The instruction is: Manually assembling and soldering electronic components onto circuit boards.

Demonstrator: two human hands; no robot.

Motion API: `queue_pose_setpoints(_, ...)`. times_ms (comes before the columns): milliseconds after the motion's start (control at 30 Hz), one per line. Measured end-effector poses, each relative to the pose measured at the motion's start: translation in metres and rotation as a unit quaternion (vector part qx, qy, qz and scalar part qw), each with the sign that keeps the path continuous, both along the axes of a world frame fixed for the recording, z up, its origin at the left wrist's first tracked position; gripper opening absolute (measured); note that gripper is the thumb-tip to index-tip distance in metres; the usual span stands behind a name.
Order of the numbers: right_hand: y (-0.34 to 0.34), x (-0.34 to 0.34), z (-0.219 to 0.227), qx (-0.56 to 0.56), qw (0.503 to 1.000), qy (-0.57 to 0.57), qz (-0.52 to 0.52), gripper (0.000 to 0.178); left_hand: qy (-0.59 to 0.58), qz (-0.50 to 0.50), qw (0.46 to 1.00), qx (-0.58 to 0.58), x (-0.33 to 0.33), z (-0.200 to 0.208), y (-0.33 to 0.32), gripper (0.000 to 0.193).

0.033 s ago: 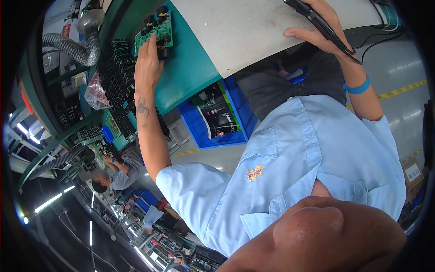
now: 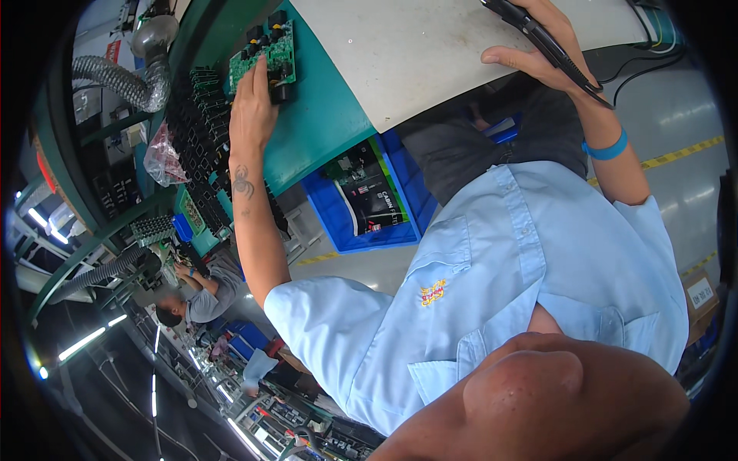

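My left hand (image 2: 252, 104) grips the near edge of a green circuit board (image 2: 286, 48), its fingers pressed together over the board. The board carries black and yellow parts and rests on a green mat (image 2: 319, 96) at the upper left. A large black round part (image 2: 283, 94) shows beside my fingers. At the upper right, my right hand (image 2: 550, 50) is wrapped round a slim black corded tool (image 2: 530, 31). The cord runs back over my wrist, and the tool's tip is out of the picture. My left thumb is hidden.
A white work surface (image 2: 392, 65) lies between my hands. Many black parts with green boards (image 2: 201, 146) line the left side. Below the bench edge stands a blue bin (image 2: 357, 242) holding a board and packaging. A flexible duct (image 2: 115, 77) hangs at the left; another person (image 2: 211, 296) works beyond.
The circuit board has shifted very slightly to the right under my left hand. My right hand and the black tool have not visibly moved.
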State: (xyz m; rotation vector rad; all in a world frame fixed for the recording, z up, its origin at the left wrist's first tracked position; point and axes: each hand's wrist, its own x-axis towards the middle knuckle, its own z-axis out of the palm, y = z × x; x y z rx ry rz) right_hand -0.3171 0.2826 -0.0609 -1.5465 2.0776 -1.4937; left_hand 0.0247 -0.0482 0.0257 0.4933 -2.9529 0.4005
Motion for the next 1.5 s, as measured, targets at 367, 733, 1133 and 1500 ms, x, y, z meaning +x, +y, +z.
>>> queue_pose_setpoints(367,-0.016,-0.006,-0.007,-0.077,0.995,-0.057,-0.015,0.046,0.044,-0.070,0.996,0.013,-0.017,0.029,0.015,0.076)
queue_pose_setpoints(733,-0.044,0.010,0.041,-0.153,0.950,-0.271,0.036,0.063,0.398,0.108,0.844,0.344,-0.050,0.100,0.087,0.025)
queue_pose_setpoints(1133,-0.052,0.041,0.104,-0.064,0.893,-0.441,-0.058,0.083,0.517,0.011,0.577,0.632,-0.155,0.024,0.167,0.035)
queue_pose_setpoints(1500,-0.063,0.048,0.104,-0.106,0.901,-0.388,-0.160,0.080,0.576,0.047,0.604,0.550,-0.181,0.026,0.183,0.040)
